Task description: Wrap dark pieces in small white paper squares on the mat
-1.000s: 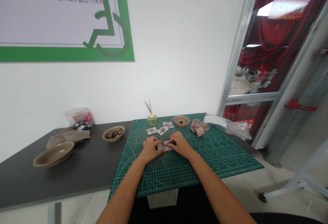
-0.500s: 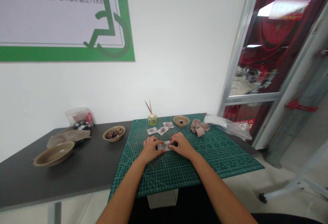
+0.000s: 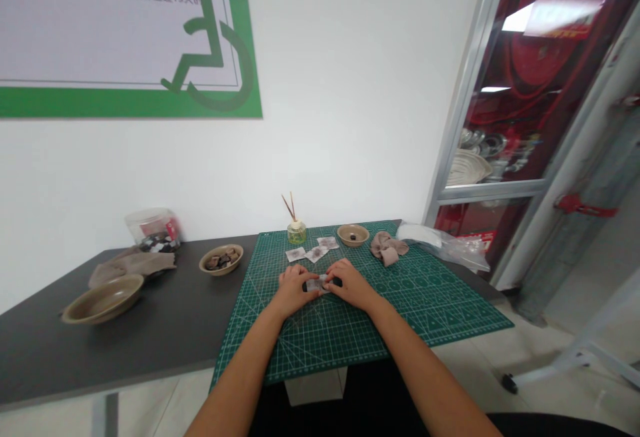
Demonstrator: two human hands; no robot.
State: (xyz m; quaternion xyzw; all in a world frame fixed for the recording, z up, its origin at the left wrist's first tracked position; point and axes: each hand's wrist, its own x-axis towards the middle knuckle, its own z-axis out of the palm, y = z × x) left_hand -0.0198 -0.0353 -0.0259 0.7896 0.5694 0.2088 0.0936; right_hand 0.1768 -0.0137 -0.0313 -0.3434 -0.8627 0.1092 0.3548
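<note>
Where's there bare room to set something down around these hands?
The mat is bare right of the right hand, on the near side of the crumpled cloth. The table is bare between the large bowl, the bowl of brown pieces and the mat's left edge. Just beyond the left hand it's crowded: paper squares, bottle with sticks, small bowl.

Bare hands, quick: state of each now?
Left hand: closed on the left end of a small white grey-patterned sheet.
Right hand: closed on its right end.

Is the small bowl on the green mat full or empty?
Neither: the bowl is nearly empty. A small dark piece sits inside, with bare inner surface visible around it.
</note>
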